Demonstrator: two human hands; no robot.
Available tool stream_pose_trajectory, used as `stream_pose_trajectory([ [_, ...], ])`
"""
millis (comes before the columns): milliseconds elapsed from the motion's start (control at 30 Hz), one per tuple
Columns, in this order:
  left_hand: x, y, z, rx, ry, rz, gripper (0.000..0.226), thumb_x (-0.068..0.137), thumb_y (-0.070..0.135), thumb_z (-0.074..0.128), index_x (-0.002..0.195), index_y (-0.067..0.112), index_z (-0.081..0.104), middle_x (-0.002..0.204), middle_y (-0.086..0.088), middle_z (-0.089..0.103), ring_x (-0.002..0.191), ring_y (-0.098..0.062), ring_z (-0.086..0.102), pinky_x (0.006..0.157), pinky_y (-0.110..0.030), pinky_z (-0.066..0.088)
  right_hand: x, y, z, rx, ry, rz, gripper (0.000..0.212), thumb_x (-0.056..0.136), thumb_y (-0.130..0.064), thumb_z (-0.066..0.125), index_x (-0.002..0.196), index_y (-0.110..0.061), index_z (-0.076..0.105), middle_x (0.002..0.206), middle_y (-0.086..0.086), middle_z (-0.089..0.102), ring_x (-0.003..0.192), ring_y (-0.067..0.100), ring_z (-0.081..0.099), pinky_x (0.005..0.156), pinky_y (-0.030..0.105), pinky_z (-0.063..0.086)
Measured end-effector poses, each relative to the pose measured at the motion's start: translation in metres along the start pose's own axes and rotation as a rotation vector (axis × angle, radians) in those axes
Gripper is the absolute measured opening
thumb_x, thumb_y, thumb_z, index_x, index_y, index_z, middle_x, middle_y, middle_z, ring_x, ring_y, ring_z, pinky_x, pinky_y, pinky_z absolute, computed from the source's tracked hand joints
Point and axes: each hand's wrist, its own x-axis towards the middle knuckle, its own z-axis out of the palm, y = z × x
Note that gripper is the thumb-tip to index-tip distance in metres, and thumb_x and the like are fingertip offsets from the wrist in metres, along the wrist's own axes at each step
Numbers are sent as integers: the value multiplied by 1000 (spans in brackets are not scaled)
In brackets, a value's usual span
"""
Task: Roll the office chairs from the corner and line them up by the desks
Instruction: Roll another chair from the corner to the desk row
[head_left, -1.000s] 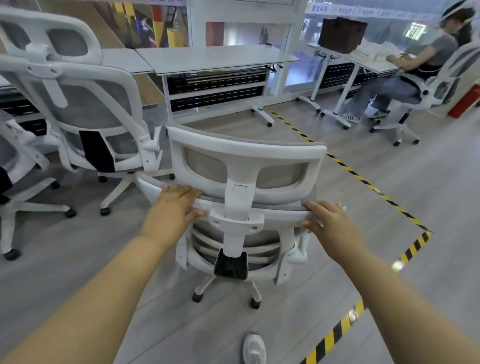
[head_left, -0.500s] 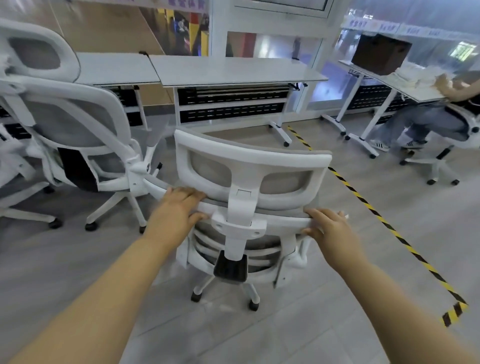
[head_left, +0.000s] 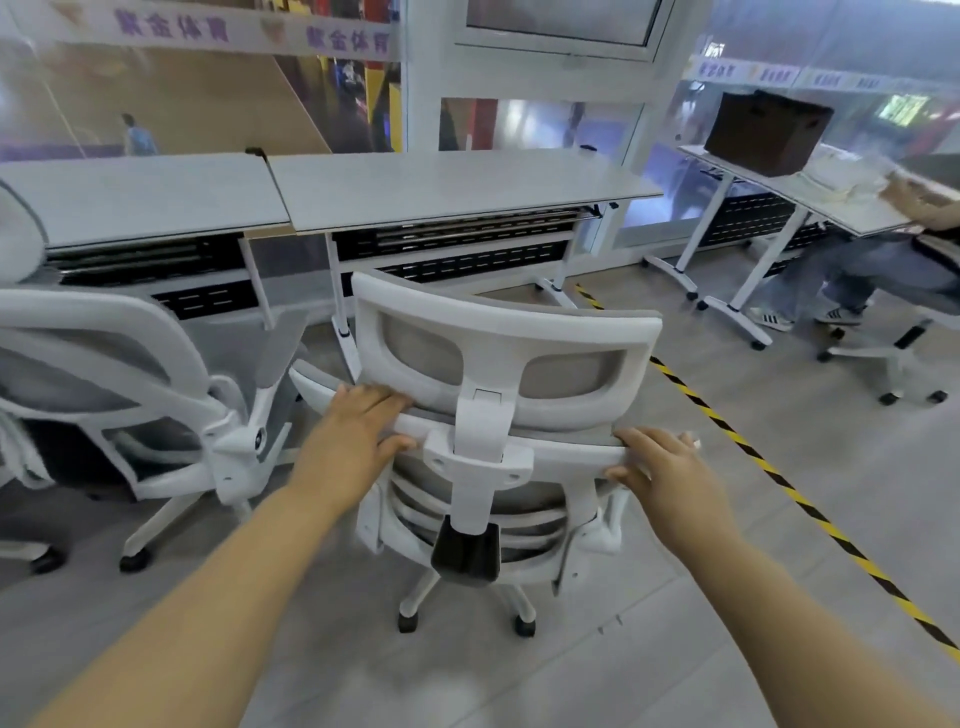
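Note:
A white office chair (head_left: 498, 332) with grey mesh back and headrest stands right in front of me, facing a white desk (head_left: 447, 182). My left hand (head_left: 358, 431) grips the top edge of its backrest on the left, fingers over the rim and thumb below. My right hand (head_left: 670, 473) grips the same edge on the right. The chair's castors rest on the grey floor. A second white chair (head_left: 119, 338) stands close on the left, by another desk (head_left: 135, 197).
Yellow-black floor tape (head_left: 748, 447) runs diagonally on the right. A person (head_left: 852, 270) sits on a chair at a far-right desk (head_left: 841, 213) that carries a dark box (head_left: 769, 130). Glass partitions stand behind the desks.
The chair I hold has rolled forward toward the desk, which now looms closer. The left chair and the seated person have slid outward in view. Both hands keep their hold.

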Motion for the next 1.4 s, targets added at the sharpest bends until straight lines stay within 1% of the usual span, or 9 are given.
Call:
stream_pose_trajectory([
  [100,45,-23,8,9,-18,4,46,84,30,64,126,14,55,129,-6,54,122,-25,41,109,-37,25,44,-2,13,-8,-7,8,32,85,-23,65,114,-12,63,110,6,63,99,36,54,82,51,49],
  [200,90,-42,15,-15,-26,-43,47,86,28,61,129,14,51,133,-6,50,125,-25,36,107,-38,30,92,-4,23,13,-36,36,35,86,-28,62,117,-12,62,115,7,61,104,40,49,77,48,48],
  [300,132,-58,21,-17,-47,-59,48,87,29,59,132,15,48,136,-6,47,128,-24,33,107,-37,29,135,-3,30,8,-62,55,36,88,-31,59,119,-14,60,118,7,60,112,41,47,83,51,47],
  [633,255,-106,42,13,-77,-115,51,89,29,56,136,11,43,144,-11,39,138,-26,25,115,-35,13,273,14,68,10,-55,12,37,84,-30,62,113,-8,63,105,11,64,99,44,55,95,57,40],
  [833,324,-131,51,56,-73,-131,51,89,26,57,135,10,44,142,-11,41,137,-27,27,115,-34,14,356,23,90,-3,-14,-62,29,82,-24,67,103,-4,66,93,12,66,83,40,62,91,61,43],
  [933,352,-144,56,76,-64,-153,50,89,26,57,135,10,44,142,-11,41,137,-26,27,115,-34,15,390,26,99,2,-36,-75,30,81,-20,69,106,-3,65,96,14,66,87,42,60,86,62,47],
  [1033,374,-153,61,84,-63,-192,50,90,26,55,136,10,41,144,-10,39,139,-24,23,115,-34,17,418,22,101,4,-90,-57,31,86,-21,64,112,-4,63,104,16,64,99,43,55,91,59,44],
  [1200,406,-171,63,75,-71,-229,52,92,25,52,139,8,36,147,-10,34,142,-25,17,115,-33,14,462,16,109,-8,-180,-42,39,92,-29,54,124,-8,55,121,12,58,115,37,48,112,50,22],
  [1400,429,-189,64,80,-83,-226,53,90,28,54,137,9,39,145,-11,37,141,-28,18,115,-37,17,486,9,115,46,-183,-29,35,89,-22,58,121,-7,58,117,14,59,109,40,50,100,57,36],
])
